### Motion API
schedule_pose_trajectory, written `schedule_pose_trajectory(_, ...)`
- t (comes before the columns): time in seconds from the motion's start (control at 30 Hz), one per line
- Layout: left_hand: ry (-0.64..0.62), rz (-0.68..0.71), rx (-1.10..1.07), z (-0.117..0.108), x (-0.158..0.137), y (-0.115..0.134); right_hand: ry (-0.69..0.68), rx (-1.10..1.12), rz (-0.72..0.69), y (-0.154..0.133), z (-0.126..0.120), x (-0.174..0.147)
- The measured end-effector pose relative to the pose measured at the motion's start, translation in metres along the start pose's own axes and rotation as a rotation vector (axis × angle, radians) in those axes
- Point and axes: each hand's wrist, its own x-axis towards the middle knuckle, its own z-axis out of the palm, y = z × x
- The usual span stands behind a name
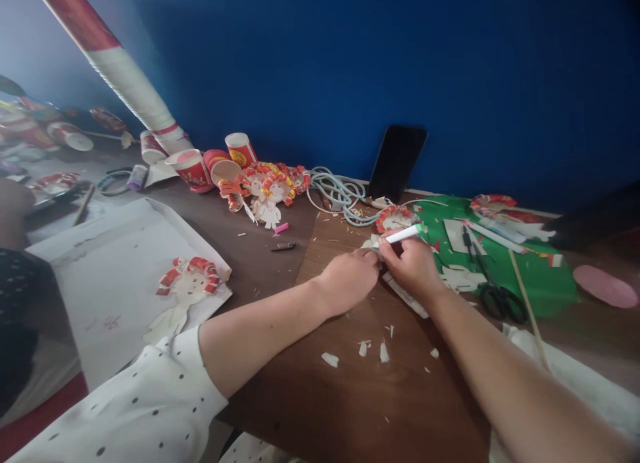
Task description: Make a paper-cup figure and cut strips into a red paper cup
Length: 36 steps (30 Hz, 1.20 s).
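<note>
White, green-ended marker pinched in right hand at small white paper piece, in front of black rectangular phone; left hand bunched there, grip indeterminable. Red-curled white paper figures left of phone judged completed; paper piece judged unfinished.

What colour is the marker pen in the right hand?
The marker pen is white with a green end, in the head view.

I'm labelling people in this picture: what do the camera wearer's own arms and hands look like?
The left hand and right hand are gloveless. A loose white sleeve with scattered dark dots ends well short of the left hand; the right forearm is bare where it shows.
</note>
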Motion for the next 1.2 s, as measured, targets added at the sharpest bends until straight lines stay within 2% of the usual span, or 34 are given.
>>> schedule_pose_trajectory(0.2,-0.001,0.006,0.007,-0.0017,-0.0004,0.0003,0.096,0.022,-0.043,0.0018,-0.0006,-0.0022)
schedule_pose_trajectory(1.2,0.029,0.005,0.024,0.0018,0.0004,0.0,-0.049,-0.054,-0.041,-0.0001,0.0006,0.0019)
